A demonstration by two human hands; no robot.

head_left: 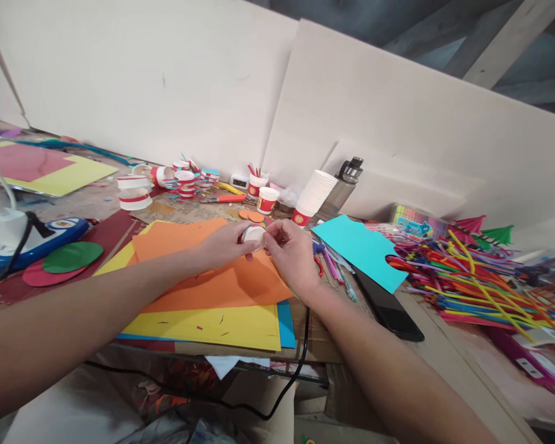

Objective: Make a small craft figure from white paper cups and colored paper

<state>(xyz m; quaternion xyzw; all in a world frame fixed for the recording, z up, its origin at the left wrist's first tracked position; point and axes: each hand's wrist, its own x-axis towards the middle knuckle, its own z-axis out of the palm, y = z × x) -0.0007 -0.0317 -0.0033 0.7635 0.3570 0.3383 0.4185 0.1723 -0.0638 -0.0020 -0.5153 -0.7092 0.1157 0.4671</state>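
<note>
Craft workspace, pipe cleaners (pixel 472 280), coloured paper (pixel 203 293)

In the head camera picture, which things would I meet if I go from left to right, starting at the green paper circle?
Green paper circle → left hand → small white piece between the hands → right hand → water bottle → bundle of coloured pipe cleaners.
</note>
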